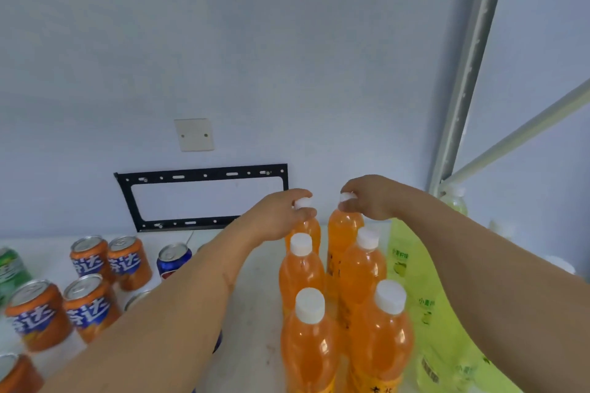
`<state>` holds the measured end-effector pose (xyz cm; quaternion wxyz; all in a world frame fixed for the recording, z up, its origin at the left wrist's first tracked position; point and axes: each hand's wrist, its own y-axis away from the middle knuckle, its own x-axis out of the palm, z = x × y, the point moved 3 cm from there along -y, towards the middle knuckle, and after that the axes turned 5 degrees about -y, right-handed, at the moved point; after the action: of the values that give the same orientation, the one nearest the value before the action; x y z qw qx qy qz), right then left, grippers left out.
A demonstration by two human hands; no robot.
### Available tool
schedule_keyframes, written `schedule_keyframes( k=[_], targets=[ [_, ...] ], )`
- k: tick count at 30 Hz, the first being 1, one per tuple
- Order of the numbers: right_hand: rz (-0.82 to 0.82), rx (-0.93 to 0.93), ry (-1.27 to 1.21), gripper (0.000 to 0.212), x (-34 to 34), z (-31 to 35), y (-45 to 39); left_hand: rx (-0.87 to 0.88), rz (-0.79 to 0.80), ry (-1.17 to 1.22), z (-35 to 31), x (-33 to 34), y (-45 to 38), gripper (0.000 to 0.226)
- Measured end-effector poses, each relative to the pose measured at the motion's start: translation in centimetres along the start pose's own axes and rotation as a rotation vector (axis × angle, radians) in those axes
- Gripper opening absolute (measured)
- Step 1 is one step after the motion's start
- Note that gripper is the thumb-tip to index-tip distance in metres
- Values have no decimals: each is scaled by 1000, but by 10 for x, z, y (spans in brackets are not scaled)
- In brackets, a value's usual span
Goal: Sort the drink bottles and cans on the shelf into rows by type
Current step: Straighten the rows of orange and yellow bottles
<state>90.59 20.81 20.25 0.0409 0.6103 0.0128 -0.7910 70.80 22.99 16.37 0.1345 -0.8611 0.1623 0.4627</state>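
Here we counted six orange bottles [301, 268] in two rows, five orange cans [91, 306], one blue can [174, 260]; our left hand [281, 215] and right hand [367, 198] each pinched a rear cap with curled fingers.

A pale blue-grey wall [255, 41] is filling most of the far view, evenly lit and showing no strong shadows. A blank off-white cover plate [194, 135] with two screws is sitting on it left of centre, and just below that a black metal mounting bracket [204, 196], a slotted rectangular frame, is hanging flat against the wall, its lower edge running just above the back of the white shelf surface [255, 281]. At the right a grey metal upright [469, 73] of the rack is leaning across the view, with a thinner pale bar [523, 134] slanting off it toward the right edge.
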Motion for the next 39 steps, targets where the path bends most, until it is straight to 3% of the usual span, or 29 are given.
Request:
schedule_keyframes(
  k=[3, 10, 13, 16, 19, 21, 26, 34, 37, 39],
  targets=[
    [-25, -38, 22, 45, 3, 2, -4, 21, -64, -70, -1, 0, -4, 35],
    [0, -35, 29, 43, -1, -1, -3, -6, -145, -77, -3, 2, -3, 39],
    [25, 6, 0, 56, 1, 4, 2, 4, -131, -81, -6, 4, 0, 41],
    [-58, 22, -196, 70, -7, 12, 22, -7, -78, 36, -10, 4, 11, 61],
    [-198, -34, -394, 59, -13, 14, 62, 0, -182, 143, -15, -9, 34, 61],
    [-193, -26, -403, 54, -6, 11, 88, 35, -224, 147, -17, -15, 55, 54],
    [-140, 21, -401, 48, 17, 6, 110, 65, -40, 134, -19, 0, 93, 46],
    [-225, 48, -422, 23, 24, 5, 107, 30, -123, 100, -18, 12, 97, 30],
    [-291, 44, -689, 48, 28, 4, 119, 0, -206, 195, -23, 16, 105, 42],
    [-450, 13, -945, 55, 28, 5, 137, -8, -413, 355, -28, 17, 124, 55]
  ],
)
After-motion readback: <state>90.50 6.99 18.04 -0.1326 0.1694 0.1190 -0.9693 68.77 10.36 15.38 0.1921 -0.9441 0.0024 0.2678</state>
